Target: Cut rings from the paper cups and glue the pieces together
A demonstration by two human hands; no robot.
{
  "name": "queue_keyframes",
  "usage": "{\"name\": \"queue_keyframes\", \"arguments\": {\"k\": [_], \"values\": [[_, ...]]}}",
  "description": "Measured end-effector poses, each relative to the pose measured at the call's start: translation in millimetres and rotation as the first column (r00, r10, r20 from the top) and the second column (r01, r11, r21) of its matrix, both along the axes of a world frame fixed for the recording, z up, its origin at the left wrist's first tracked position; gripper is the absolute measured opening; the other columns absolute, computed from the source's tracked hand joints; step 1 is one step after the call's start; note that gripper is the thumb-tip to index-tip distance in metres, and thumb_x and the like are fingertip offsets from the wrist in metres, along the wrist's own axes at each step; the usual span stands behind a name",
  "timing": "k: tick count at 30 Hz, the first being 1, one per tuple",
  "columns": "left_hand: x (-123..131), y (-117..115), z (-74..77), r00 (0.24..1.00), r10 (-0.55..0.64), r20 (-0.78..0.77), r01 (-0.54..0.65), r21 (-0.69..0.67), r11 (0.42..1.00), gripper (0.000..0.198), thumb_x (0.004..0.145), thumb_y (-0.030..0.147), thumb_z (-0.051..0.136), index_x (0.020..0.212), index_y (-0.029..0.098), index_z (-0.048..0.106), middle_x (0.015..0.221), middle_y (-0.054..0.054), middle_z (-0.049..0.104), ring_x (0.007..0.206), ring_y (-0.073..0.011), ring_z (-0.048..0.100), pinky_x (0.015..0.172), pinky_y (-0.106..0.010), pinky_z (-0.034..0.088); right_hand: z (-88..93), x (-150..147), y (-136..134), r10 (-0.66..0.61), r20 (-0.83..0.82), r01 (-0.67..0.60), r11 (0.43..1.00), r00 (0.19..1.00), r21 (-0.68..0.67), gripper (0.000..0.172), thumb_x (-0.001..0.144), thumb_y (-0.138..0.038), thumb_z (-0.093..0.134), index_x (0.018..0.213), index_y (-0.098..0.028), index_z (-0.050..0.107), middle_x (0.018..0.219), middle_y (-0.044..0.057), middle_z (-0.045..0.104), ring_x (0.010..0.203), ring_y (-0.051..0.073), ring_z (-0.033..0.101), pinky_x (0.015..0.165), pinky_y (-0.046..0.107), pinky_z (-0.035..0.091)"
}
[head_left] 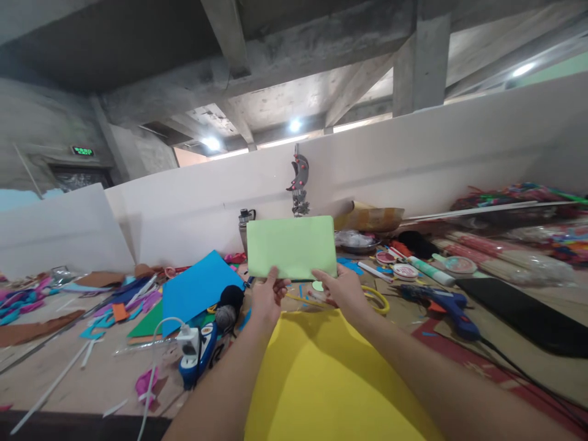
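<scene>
A light green rectangular sheet [291, 245], paper or thin foam, is held up in front of me above the table. My left hand [270, 295] pinches its lower left edge, thumb on the near face and fingers curled behind. At its lower right corner my right hand [340, 293] grips it in the same way. Below and between my forearms lies a large yellow sheet [335, 380]. A yellow ring-shaped coil [379, 300] lies just right of my right hand. Left of my left hand are a black yarn ball [231, 296] and a grey one [225, 318].
A blue hot glue gun [452, 309] with a trailing cord and a black flat board [523, 312] lie on the right. On the left are a blue sheet [195, 291], a power strip [197, 358] and scattered scraps. A bottle [243, 226] and a white partition [184, 214] stand behind.
</scene>
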State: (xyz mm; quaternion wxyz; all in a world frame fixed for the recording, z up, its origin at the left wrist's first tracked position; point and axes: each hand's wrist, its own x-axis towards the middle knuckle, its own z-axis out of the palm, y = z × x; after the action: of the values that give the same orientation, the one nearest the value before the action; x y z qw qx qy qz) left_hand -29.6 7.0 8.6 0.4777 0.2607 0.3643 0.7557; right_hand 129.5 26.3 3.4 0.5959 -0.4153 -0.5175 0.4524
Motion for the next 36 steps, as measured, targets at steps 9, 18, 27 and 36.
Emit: {"name": "queue_keyframes", "arguments": {"k": [9, 18, 27, 36], "values": [[-20, 3, 8.2, 0.994, 0.109, 0.027, -0.11, 0.066, 0.992, 0.041, 0.057, 0.031, 0.088, 0.077, 0.015, 0.057, 0.053, 0.006, 0.059, 0.039, -0.0046, 0.052, 0.035, -0.013, 0.033, 5.3, 1, -5, -0.002, -0.013, 0.002, 0.999, 1.0, -0.034, 0.028, 0.066, -0.042, 0.07, 0.075, -0.019, 0.056, 0.043, -0.007, 0.046, 0.037, 0.009, 0.038, 0.036, 0.022, 0.035], [-22, 5, 5.2, 1.0, -0.02, -0.014, 0.022, 0.187, 0.982, 0.043, 0.055, 0.033, 0.088, 0.08, 0.016, 0.058, 0.061, 0.005, 0.062, 0.05, -0.0078, 0.058, 0.042, -0.017, 0.039, 5.3, 3, -4, -0.027, -0.009, 0.027, 1.0, 1.0, -0.009, 0.03, 0.067, -0.043, 0.071, 0.079, -0.019, 0.058, 0.043, -0.008, 0.045, 0.037, 0.009, 0.037, 0.034, 0.022, 0.035], [-19, 5, 4.3, 0.999, 0.049, -0.018, -0.046, 0.139, 0.989, 0.033, 0.058, 0.023, 0.086, 0.078, 0.015, 0.062, 0.06, 0.004, 0.062, 0.048, -0.0059, 0.057, 0.045, -0.015, 0.041, 5.6, 4, -7, -0.037, -0.006, 0.037, 0.999, 0.999, 0.03, 0.033, 0.069, -0.045, 0.069, 0.085, -0.017, 0.062, 0.043, -0.009, 0.043, 0.038, 0.01, 0.037, 0.035, 0.023, 0.037], [-17, 6, 4.7, 0.992, 0.114, 0.049, -0.117, 0.072, 0.991, 0.028, 0.064, 0.02, 0.083, 0.082, 0.016, 0.062, 0.068, 0.002, 0.068, 0.051, -0.0075, 0.063, 0.047, -0.015, 0.049, 3.1, 3, -2, -0.06, -0.042, 0.061, 0.998, 0.997, 0.027, 0.032, 0.066, -0.046, 0.071, 0.081, -0.018, 0.064, 0.043, -0.009, 0.044, 0.04, 0.01, 0.038, 0.038, 0.022, 0.035]]}}
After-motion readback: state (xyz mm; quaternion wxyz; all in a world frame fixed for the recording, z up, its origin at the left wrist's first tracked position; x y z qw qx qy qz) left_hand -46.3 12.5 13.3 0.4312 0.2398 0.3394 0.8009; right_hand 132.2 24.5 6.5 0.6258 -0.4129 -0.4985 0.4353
